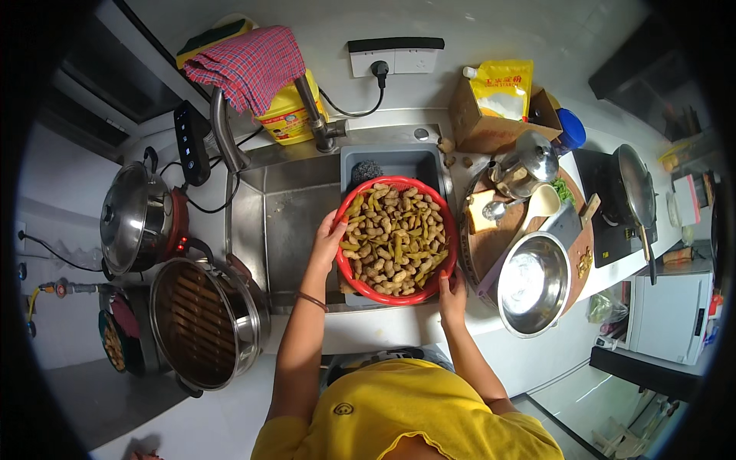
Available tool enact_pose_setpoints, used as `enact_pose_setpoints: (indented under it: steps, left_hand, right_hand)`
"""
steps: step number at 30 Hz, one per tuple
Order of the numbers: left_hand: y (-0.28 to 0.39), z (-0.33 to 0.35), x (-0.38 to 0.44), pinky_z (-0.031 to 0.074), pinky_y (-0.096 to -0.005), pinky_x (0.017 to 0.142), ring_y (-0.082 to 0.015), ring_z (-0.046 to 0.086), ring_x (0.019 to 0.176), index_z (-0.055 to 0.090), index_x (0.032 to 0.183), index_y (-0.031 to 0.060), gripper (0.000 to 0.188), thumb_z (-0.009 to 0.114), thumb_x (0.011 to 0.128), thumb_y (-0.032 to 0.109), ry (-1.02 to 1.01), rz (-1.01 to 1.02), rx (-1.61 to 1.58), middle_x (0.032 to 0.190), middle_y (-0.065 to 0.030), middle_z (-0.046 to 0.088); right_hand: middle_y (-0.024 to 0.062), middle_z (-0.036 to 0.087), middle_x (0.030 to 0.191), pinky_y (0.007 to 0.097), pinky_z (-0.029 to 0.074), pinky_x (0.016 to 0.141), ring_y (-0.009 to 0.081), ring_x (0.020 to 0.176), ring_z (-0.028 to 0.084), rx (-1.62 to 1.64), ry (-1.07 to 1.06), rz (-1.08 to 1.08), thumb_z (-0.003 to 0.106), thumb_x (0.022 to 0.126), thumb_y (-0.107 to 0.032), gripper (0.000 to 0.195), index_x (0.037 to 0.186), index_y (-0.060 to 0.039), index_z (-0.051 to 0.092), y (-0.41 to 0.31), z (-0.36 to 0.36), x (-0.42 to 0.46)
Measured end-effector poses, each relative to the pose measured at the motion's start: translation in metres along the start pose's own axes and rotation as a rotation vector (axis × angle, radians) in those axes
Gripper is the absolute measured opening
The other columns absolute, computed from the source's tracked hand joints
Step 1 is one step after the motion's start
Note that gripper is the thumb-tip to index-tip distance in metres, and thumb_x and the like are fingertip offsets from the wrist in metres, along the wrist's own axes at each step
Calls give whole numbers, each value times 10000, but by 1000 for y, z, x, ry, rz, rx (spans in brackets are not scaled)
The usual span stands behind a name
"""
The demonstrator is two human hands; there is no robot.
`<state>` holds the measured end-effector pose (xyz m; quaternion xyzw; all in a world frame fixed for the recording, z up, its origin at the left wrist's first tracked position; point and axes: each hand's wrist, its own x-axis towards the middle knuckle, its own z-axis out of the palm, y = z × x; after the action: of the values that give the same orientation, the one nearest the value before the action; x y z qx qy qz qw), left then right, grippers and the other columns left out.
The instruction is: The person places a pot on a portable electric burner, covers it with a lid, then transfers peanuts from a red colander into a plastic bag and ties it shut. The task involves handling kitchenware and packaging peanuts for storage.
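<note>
A red plastic colander (343, 265) full of unshelled peanuts (397, 221) and green-brown soybean pods is held level over the right side of the sink. My left hand (329, 241) grips its rim on the left, thumb on top. At the lower right of the same rim is my right hand (453, 296), also with the thumb up and the fingers partly hidden beneath. Under the colander shows a grey plastic basin (397, 154), with a dark wire scourer (366, 171) in it. To the left lies the stainless steel sink bowl (299, 241).
A large steamer pot (198, 322) with a slatted rack stands left, below a lidded pot (129, 218). Right of the colander, a steel bowl (533, 284), a kettle (526, 167) and a cleaver (566, 224) crowd a round wooden board (579, 276). A faucet (322, 135) rises behind the sink.
</note>
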<state>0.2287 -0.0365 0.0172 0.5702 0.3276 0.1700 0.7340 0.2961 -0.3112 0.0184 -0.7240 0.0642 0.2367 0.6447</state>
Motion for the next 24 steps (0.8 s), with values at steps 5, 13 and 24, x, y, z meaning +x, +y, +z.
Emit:
enact_pose_setpoints:
  steps: [5,13,24]
  left_hand:
    - [-5,4,2,401,-256,904,-121,510,1038,441,1247,20,349,492,913,106,-29,16,-160,1159,-52,543]
    - [20,0,-27,388,-276,941,-135,495,1080,411,1275,11,394,504,917,145,-31,114,-291,1216,-64,511]
    - [112,-9,-114,452,-296,882,-179,540,1042,397,1278,-15,394,490,915,104,10,226,-391,1196,-113,524]
  right_hand:
    - [160,564,1051,304,413,872,222,965,548,-153,158,-360,549,861,-88,433,1229,68,384,28,14,14]
    - [154,576,1009,295,430,846,199,917,564,-138,220,-427,549,826,-59,399,1179,68,415,-9,22,-13]
    - [92,559,1000,234,418,813,120,888,538,96,112,-458,522,818,25,363,1163,56,415,-89,23,-89]
